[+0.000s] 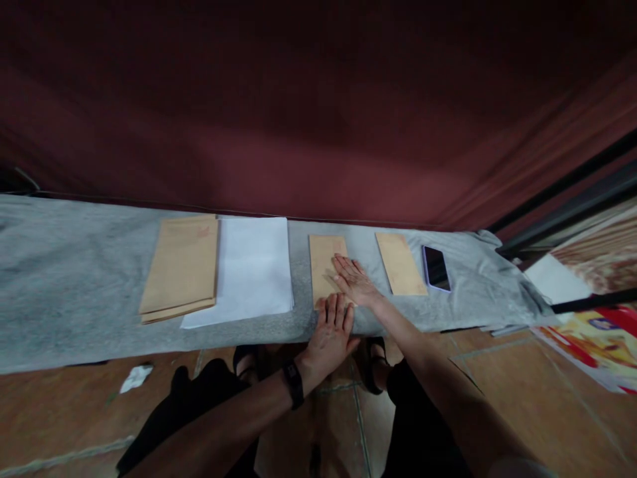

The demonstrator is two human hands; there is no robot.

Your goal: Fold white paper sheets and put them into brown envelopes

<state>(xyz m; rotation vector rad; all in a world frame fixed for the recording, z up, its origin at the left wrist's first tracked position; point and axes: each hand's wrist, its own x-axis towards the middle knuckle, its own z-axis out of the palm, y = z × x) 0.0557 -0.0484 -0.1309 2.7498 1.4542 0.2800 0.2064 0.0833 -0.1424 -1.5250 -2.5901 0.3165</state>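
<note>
Fuzzy grey cloth (99, 285) lies before me, the brown envelope (322, 265) on it between white sheets (256, 265) and another envelope (401, 263); my right hand (355, 282) and left hand (331, 335) lie spread, grasping nothing; even pressure should best keep its thin, oblong paper smooth

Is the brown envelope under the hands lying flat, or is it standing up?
Flat: the brown envelope lies on the grey cloth, the right hand and left hand partly covering it.
</note>
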